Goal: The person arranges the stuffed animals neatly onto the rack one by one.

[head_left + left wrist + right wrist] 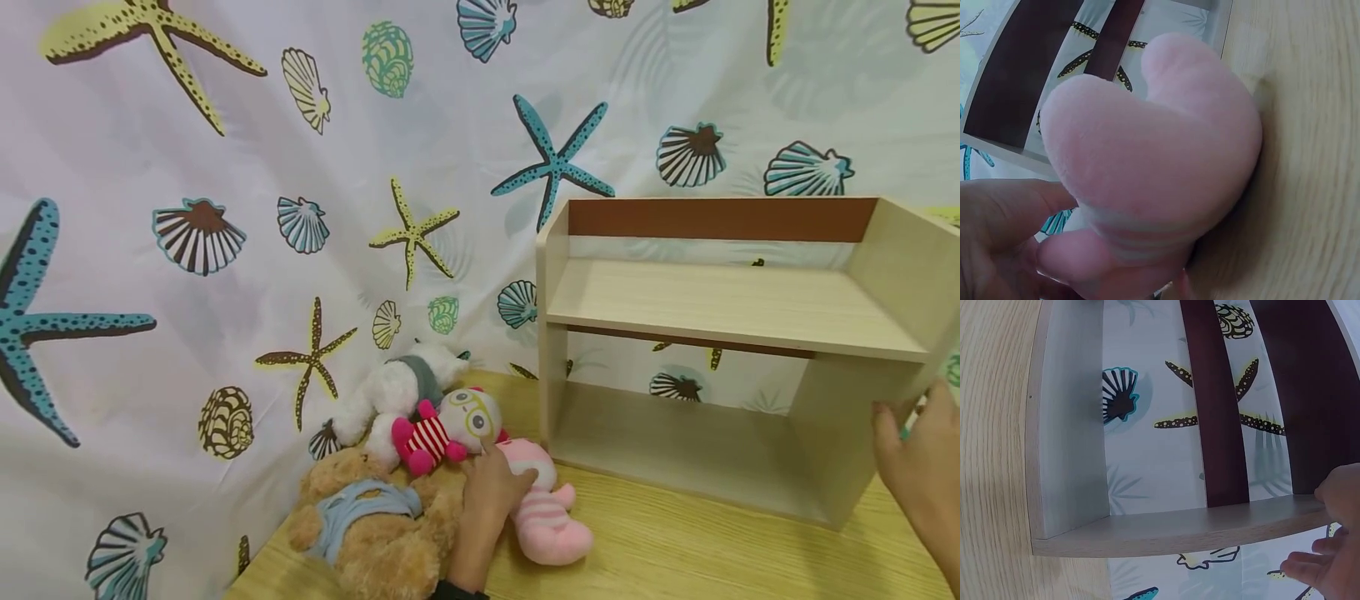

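In the head view, we see the left hand at the upper end of the pink toy, which lies on the table, just beside the left front corner of the shelf. Thumb and fingers are curled about the toy. The panda is so near these fingers that, in our judgement, a careless lift could drag it along. Whether the pink toy touches the shelf we cannot tell; if so, a move to the right could rub it on the edge. The right hand holds the right side of the shelf at its front.

In the left wrist view, the pink toy is large, with its round lower part near the table. The hand has it only at the farther end, and the fingertips are hidden. Because plush is soft, we think it could slip or swing down from such a grip.

In the right wrist view, the thumb lies at the board's front edge and the bent fingers are on the outer side; how firmly they press we cannot tell. If this hand pulls unevenly, the shelf could perhaps turn on the table
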`<state>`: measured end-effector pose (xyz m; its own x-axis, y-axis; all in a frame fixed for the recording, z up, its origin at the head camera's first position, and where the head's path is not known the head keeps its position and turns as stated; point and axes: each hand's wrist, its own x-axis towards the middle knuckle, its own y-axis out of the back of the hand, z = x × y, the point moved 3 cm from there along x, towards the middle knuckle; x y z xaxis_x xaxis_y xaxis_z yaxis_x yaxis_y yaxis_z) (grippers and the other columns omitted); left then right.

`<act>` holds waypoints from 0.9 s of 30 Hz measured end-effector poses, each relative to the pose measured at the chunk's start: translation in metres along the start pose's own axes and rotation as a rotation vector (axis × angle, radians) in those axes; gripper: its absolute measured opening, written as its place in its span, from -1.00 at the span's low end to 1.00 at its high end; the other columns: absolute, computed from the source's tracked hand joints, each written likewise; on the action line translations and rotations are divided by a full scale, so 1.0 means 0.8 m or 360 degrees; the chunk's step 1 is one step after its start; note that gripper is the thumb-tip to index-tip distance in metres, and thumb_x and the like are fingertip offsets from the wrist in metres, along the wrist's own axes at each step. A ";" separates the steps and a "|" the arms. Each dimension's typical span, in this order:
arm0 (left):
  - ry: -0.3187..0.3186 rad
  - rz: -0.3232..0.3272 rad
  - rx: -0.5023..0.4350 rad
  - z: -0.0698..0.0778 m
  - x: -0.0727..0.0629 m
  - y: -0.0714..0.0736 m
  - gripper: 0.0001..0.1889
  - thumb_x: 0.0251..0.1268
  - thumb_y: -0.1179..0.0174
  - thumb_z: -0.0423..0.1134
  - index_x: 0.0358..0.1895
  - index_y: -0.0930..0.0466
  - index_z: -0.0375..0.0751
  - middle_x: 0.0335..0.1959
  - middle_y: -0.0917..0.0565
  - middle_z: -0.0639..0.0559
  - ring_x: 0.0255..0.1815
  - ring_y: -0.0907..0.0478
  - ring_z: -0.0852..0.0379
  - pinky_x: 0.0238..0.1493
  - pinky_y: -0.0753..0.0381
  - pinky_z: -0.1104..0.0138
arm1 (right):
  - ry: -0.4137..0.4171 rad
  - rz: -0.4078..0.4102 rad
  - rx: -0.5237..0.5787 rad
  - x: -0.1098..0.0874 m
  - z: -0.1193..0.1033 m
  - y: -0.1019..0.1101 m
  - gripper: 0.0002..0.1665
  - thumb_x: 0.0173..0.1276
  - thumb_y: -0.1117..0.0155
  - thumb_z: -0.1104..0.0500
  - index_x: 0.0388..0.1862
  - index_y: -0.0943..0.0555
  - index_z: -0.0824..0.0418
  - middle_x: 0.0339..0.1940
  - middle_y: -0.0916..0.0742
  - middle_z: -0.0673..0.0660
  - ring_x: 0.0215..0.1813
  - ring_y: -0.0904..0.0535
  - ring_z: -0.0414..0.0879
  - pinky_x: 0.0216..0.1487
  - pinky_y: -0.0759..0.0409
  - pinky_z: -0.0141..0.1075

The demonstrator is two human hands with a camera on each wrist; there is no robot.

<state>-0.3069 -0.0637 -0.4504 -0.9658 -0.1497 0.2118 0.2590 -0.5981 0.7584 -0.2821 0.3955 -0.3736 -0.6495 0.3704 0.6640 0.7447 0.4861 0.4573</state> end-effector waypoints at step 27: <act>-0.0086 0.0120 -0.0241 0.007 -0.013 0.011 -0.24 -0.05 -0.52 -0.20 0.21 -0.33 -0.42 -0.07 -0.53 -0.44 -0.09 -0.58 -0.33 -0.07 -0.58 -0.08 | -0.0169 -0.0035 0.0148 0.009 0.005 -0.005 -0.59 0.36 0.03 0.41 0.07 -0.31 0.74 0.02 -0.48 0.74 -0.47 -0.55 -0.35 -0.61 -0.18 -0.73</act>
<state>-0.2947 -0.0627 -0.4423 -0.9405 -0.1583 0.3006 0.3217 -0.6991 0.6386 -0.2903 0.3992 -0.3726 -0.6819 0.4382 0.5857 0.7158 0.5646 0.4109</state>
